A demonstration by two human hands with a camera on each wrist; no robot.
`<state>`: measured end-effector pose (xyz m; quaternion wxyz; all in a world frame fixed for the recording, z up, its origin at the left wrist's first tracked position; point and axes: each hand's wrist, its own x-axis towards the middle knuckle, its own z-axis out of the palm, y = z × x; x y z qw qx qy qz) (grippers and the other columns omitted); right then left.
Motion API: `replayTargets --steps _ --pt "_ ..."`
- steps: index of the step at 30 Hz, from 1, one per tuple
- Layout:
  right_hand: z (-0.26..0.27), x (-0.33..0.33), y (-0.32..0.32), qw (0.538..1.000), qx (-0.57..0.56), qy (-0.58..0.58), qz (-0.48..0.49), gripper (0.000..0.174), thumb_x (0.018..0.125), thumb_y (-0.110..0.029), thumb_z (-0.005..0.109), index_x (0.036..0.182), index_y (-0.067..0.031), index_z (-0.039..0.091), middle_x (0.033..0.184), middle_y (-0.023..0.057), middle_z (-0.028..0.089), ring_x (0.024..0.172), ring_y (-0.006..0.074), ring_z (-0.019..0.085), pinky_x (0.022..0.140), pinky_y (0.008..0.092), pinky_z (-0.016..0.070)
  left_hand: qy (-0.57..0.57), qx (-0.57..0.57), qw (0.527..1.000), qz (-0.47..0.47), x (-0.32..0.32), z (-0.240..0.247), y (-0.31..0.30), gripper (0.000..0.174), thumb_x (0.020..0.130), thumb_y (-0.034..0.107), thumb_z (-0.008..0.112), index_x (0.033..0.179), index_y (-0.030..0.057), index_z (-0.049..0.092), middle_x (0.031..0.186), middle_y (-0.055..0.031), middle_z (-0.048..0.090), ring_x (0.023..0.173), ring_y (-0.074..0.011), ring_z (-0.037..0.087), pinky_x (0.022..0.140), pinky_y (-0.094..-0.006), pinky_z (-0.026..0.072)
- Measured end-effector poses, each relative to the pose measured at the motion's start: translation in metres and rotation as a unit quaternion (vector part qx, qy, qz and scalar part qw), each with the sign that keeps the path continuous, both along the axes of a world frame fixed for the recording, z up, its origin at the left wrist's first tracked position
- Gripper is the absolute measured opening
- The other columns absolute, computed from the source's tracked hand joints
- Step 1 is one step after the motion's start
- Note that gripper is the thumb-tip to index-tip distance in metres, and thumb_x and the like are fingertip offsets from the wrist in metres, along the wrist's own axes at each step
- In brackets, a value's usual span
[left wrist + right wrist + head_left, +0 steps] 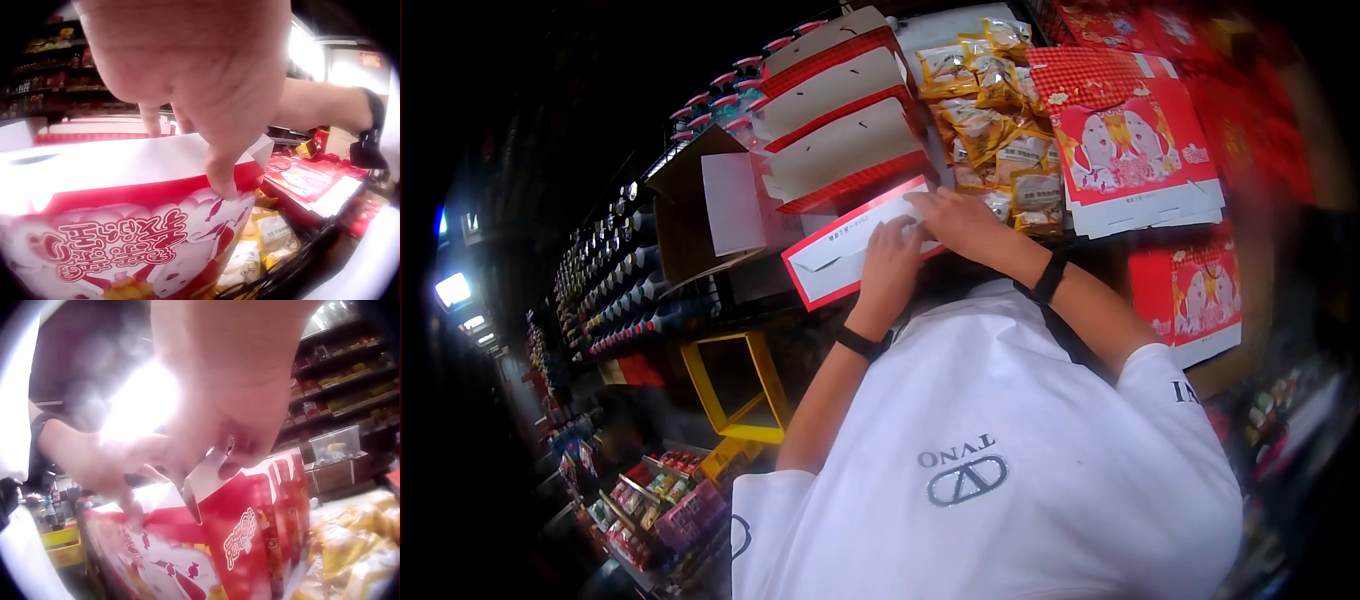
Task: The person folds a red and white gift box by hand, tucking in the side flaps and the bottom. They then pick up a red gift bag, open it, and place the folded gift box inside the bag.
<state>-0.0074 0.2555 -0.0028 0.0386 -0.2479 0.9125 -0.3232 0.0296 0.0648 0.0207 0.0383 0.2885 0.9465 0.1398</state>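
Observation:
A red-and-white cardboard gift box (840,245) stands close in front of the person, its white top facing up with a slit near the left end. My left hand (890,262) grips its upper edge, the thumb on the printed front and fingers over the top, as the left wrist view shows. At the box's right end, my right hand (965,228) pinches a white end flap (209,478), its fingertips bent at the corner. Both hands are close together, nearly touching. In the right wrist view, part of the flap is hidden behind the fingers.
Several open gift boxes (840,125) stand in a row behind. Yellow snack packets (990,120) lie to their right, beside a stack of flat printed cartons (1125,140). An open brown carton (690,200) sits at left, with shelves of bottles beyond. A yellow frame (735,375) stands below.

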Motion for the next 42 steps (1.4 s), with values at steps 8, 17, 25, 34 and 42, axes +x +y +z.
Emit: replayTargets --steps 8,17,25,34,42 --pt "0.014 -0.023 0.028 0.977 -0.039 -0.181 0.110 0.054 0.100 -0.009 0.059 0.153 -0.0090 0.048 0.130 0.0235 0.065 0.115 0.0421 0.062 0.098 0.0450 0.0516 -0.002 0.024 0.999 0.035 0.007 -0.005 0.001 0.048 0.076 -0.001 0.082 0.119 0.0105 0.065 0.139 -0.0164 0.052 0.132 -0.0399 0.048 0.111 -0.0509 0.0415" --pt "0.048 -0.033 0.028 0.957 -0.038 -0.271 0.097 0.034 0.093 -0.013 0.068 0.126 -0.0070 0.063 0.115 0.0203 0.069 0.104 0.0365 0.068 0.087 0.0441 0.0550 -0.022 0.006 0.999 0.041 0.009 -0.007 0.005 0.050 0.075 0.001 0.085 0.119 0.0131 0.066 0.140 -0.0172 0.052 0.132 -0.0401 0.048 0.110 -0.0507 0.0411" --pt "0.025 -0.026 0.024 0.994 0.030 -0.063 0.086 0.033 0.082 -0.022 0.082 0.112 -0.0093 0.073 0.118 0.0159 0.067 0.117 0.0366 0.060 0.091 0.0488 0.0543 -0.024 -0.009 0.998 0.053 0.015 -0.009 0.007 0.050 0.075 0.005 0.087 0.120 0.0135 0.067 0.132 -0.0159 0.052 0.124 -0.0387 0.049 0.108 -0.0487 0.0426" --pt "0.053 -0.046 0.001 0.961 0.192 -0.134 0.146 0.041 0.080 -0.024 0.084 0.116 -0.0049 0.078 0.125 0.0196 0.072 0.117 0.0367 0.067 0.097 0.0459 0.0562 0.007 0.001 0.999 0.036 0.012 -0.011 0.005 0.049 0.077 0.005 0.086 0.122 0.0124 0.067 0.131 -0.0165 0.053 0.124 -0.0390 0.051 0.107 -0.0488 0.0436" --pt "0.007 -0.047 0.005 0.973 -0.096 -0.201 0.053 0.034 0.096 -0.021 0.064 0.124 -0.0038 0.069 0.115 0.0198 0.074 0.103 0.0359 0.073 0.083 0.0444 0.0582 0.013 0.015 0.998 0.058 0.011 -0.014 -0.010 0.048 0.078 0.005 0.085 0.122 0.0131 0.067 0.126 -0.0155 0.055 0.119 -0.0382 0.053 0.103 -0.0483 0.0456"
